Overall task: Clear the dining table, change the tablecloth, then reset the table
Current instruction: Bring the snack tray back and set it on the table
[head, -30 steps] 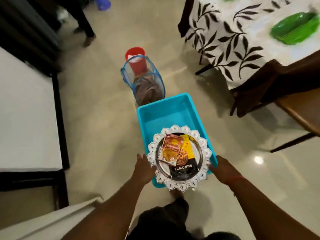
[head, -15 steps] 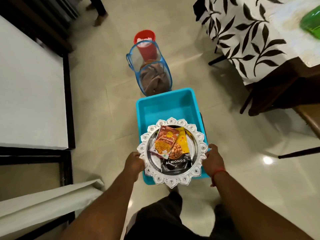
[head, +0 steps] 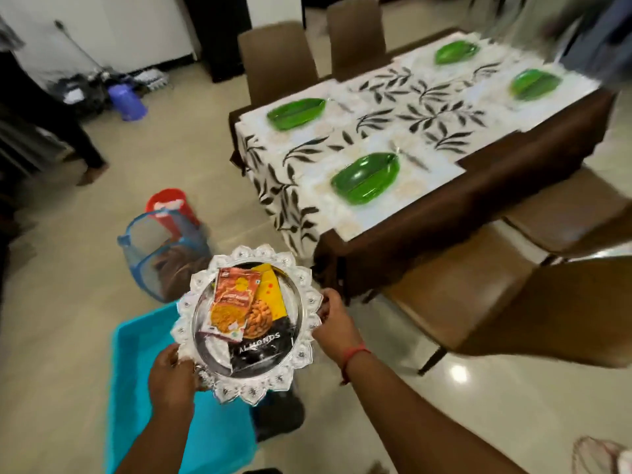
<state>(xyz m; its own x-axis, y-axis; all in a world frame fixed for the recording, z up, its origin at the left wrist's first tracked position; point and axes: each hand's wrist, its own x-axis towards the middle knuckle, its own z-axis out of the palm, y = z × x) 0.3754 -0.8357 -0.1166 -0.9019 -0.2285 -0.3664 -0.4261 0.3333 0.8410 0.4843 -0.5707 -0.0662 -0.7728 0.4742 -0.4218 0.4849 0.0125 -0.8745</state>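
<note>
- Left hand [head: 171, 374] and right hand [head: 333, 323] grip opposite rims of the silver tray [head: 301, 354] (snack packets [head: 232, 302] aboard).
- Dining table [head: 478, 200] stands far right.

A blue mesh hamper [head: 160, 254] stands on the pale tiled floor [head: 191, 159], with brown cloth bunched inside it. Just behind it, touching or nearly so, is a red bucket [head: 169, 208]. Farther back near the white wall [head: 113, 25] sits a purple jug [head: 128, 102] beside a dark, blurred heap of gear [head: 82, 88]. At the far left a second person's dark-trousered leg [head: 73, 136] reaches the floor.
</note>
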